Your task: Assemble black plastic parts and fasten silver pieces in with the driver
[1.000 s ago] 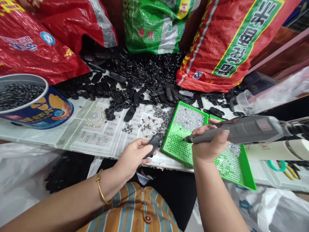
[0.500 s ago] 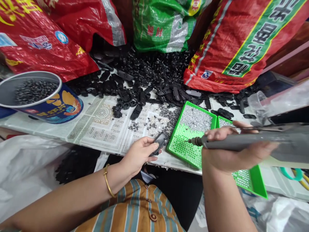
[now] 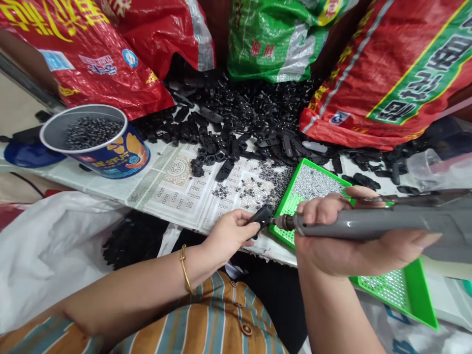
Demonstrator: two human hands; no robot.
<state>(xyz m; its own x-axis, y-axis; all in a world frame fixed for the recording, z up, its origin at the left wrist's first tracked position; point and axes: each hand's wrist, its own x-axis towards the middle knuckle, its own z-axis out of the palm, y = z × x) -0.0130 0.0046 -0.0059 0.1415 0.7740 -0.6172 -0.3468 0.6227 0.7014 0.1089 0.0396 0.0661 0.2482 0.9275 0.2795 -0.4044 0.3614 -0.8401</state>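
Observation:
My left hand (image 3: 232, 231) pinches a small black plastic part (image 3: 262, 217) between thumb and fingers, just over the table's front edge. In my right hand (image 3: 332, 246) lies a grey electric screwdriver (image 3: 346, 223), fingers wrapped over its barrel. Its tip points left and meets the right end of the black part; whether a screw sits between them is too small to see. Beneath the screwdriver is a green perforated tray (image 3: 291, 209) with many small silver screws (image 3: 313, 182) in its upper part.
Black plastic parts (image 3: 254, 108) are heaped along the back, before a green sack (image 3: 271, 44) and red sacks (image 3: 342, 83). A blue bucket (image 3: 136, 152) of tiny dark pieces stands at left. Loose small pieces (image 3: 254, 189) lie mid-table. A white bag (image 3: 66, 236) hangs below left.
The screwdriver has moved left and its tip now meets the black part, which my left hand has turned and raised slightly. The whole view has shifted so surroundings sit further right.

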